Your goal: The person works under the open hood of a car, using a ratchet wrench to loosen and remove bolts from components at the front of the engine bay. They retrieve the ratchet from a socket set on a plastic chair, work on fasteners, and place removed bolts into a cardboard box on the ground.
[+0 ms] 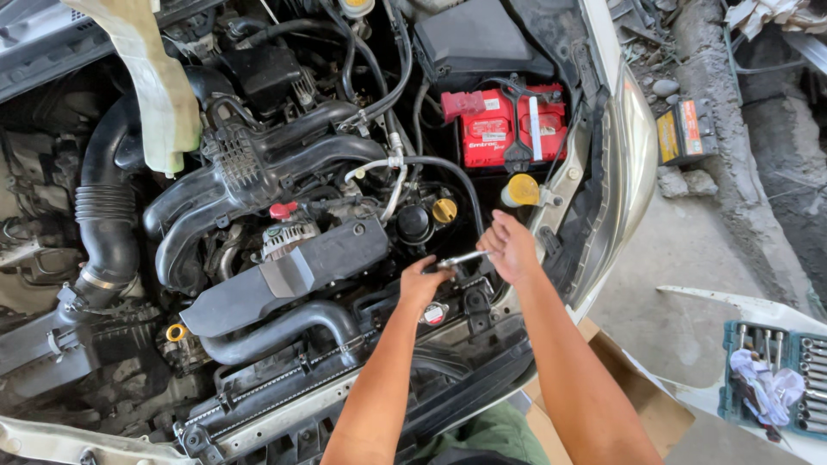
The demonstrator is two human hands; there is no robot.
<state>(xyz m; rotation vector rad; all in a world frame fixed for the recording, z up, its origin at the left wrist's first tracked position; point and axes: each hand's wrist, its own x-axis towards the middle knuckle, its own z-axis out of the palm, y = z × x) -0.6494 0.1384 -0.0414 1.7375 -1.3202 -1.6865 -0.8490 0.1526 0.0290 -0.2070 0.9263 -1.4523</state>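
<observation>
I look down into an open car engine bay. Both my hands meet at a chrome ratchet wrench (463,257) near the front right of the bay. My left hand (422,282) closes over the wrench's head end, just above a round radiator cap (435,313). My right hand (510,248) grips the wrench's handle. What the wrench sits on is hidden under my left hand.
A red battery (506,126) lies behind the hands, with yellow caps (520,189) near it. Black intake pipes (258,181) and a plastic duct (293,275) fill the middle. A socket set in a blue case (775,379) sits at right, a spare battery (685,129) on the ground.
</observation>
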